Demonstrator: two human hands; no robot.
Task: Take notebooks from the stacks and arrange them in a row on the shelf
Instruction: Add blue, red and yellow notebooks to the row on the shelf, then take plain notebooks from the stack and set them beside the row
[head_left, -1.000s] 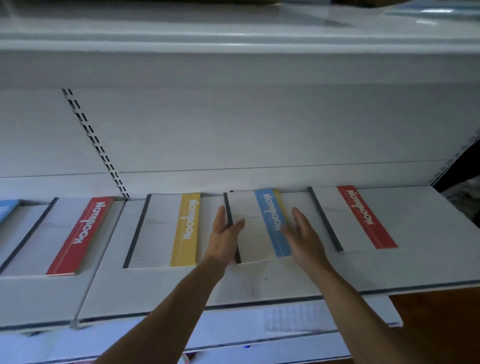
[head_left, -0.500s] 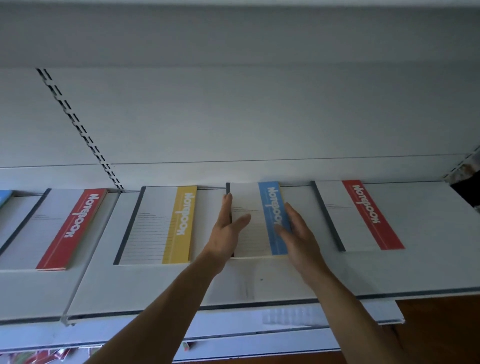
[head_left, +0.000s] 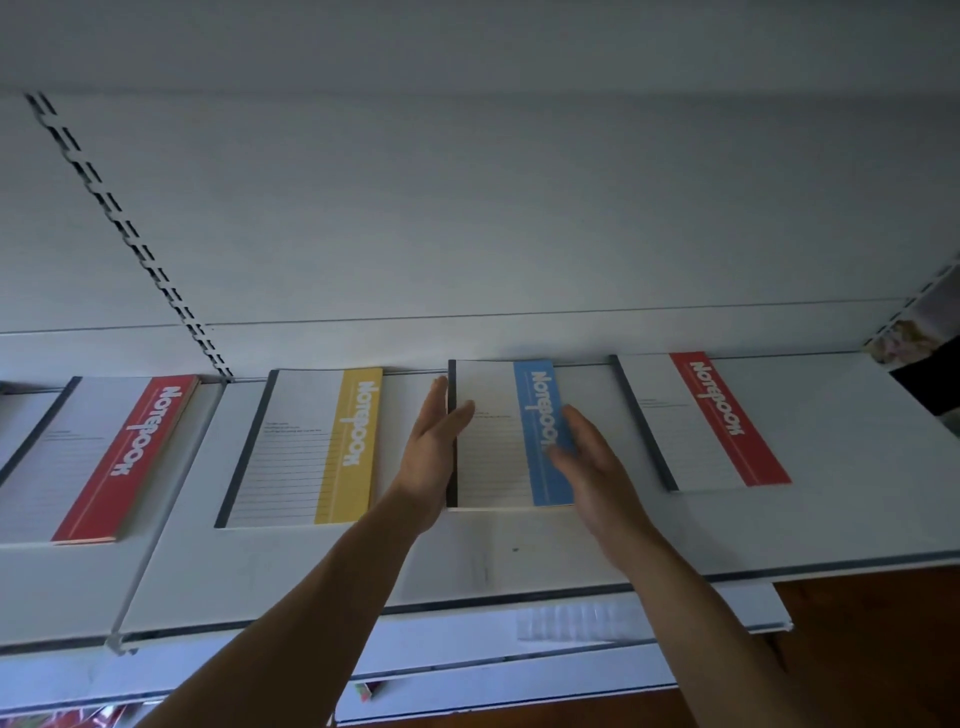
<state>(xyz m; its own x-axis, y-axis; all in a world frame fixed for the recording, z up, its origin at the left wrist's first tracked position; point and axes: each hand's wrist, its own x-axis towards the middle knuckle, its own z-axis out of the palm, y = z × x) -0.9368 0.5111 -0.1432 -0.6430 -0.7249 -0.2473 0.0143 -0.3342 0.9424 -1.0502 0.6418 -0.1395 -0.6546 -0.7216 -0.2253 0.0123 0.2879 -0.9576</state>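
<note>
blue-band notebook (head_left: 493, 457) centre frame, flat on shelf (head_left: 311, 571), top edge near back wall (head_left: 519, 234). left fingers (head_left: 439, 400) straight, together, along its dark spine edge; thumb on white cover. right fingers (head_left: 571, 426) straight, slightly apart, lying on blue band at right edge. left hand (head_left: 431, 452) and right hand (head_left: 597, 473) flank it, neither curled round it. yellow-band notebook (head_left: 306, 447) beside it at left, not touching; red-band notebook (head_left: 701, 421) at right; second red-band notebook (head_left: 104, 457) far left of frame.

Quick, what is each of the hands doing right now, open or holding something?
Left hand: open, straight fingers against the spine edge of the blue-striped notebook.
Right hand: open, fingers resting on its blue stripe.
</note>
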